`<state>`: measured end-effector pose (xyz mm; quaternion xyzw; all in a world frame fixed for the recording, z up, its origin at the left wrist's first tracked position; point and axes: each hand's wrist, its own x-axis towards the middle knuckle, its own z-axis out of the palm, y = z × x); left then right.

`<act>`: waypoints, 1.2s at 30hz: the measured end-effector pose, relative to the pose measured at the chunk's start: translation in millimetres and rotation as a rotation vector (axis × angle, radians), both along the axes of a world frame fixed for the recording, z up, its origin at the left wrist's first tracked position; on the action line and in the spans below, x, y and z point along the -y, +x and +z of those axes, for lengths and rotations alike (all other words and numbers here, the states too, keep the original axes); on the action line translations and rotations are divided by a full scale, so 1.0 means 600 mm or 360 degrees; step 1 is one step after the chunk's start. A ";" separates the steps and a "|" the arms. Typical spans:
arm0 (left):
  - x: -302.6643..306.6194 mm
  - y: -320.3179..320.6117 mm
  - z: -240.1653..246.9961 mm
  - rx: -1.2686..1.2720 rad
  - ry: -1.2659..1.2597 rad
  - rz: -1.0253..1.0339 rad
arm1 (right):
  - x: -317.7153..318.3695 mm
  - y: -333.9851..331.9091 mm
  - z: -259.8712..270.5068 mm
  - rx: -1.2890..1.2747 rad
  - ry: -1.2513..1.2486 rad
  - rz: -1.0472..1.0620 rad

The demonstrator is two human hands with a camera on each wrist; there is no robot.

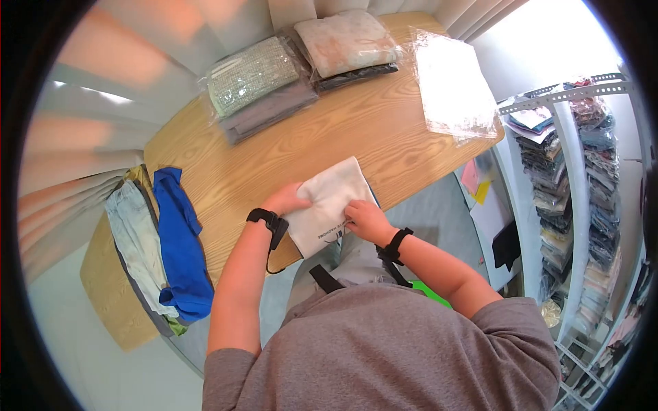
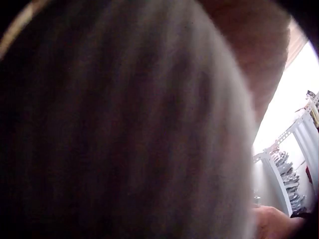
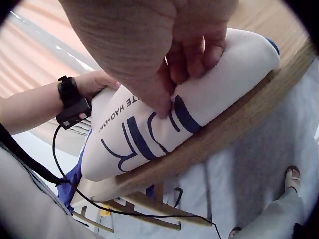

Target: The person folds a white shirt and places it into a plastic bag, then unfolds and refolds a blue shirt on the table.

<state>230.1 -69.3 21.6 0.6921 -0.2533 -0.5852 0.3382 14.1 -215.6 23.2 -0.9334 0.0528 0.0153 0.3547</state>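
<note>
The thumb and curled fingertips of the right hand [image 1: 369,222] are pinching the top of a white folded garment [image 1: 334,186], right by its dark blue print [image 3: 137,138]. The left hand [image 1: 285,199] is resting on the garment's opposite side; some of its fingers are hiding from me, so I can't tell whether they are gripping, and blurred fabric is filling most of the left wrist view. The garment is lying at the near edge of the wooden table [image 1: 274,156], just in front of the person's lap, with a dark blue bit peeping out at its right side. Each wrist is wearing a black strap, and a cable is trailing from the left one. Further out, a blue garment [image 1: 179,240] is lying beside pale blue trousers [image 1: 133,222] at the table's left end. Two clear-wrapped bundles of folded textiles [image 1: 253,77] are sitting along the far side, and shiny clear plastic bags [image 1: 454,85] are spreading over the far right corner. Beyond the table, shelves on the right are holding tall stacks of wrapped clothes [image 1: 595,185]
</note>
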 end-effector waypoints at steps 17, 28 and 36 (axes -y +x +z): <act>-0.014 -0.053 0.252 0.1559 -0.0175 -0.0523 | 0.010 0.136 0.031 0.0591 -0.0226 -0.0123; -0.144 -0.113 0.097 0.1367 -0.0233 0.0264 | 0.113 0.013 -0.037 0.0298 -0.0197 -0.1047; -0.107 -0.116 -0.005 0.1643 -0.0124 0.1033 | 0.039 0.086 -0.005 -0.0104 0.0077 -0.1233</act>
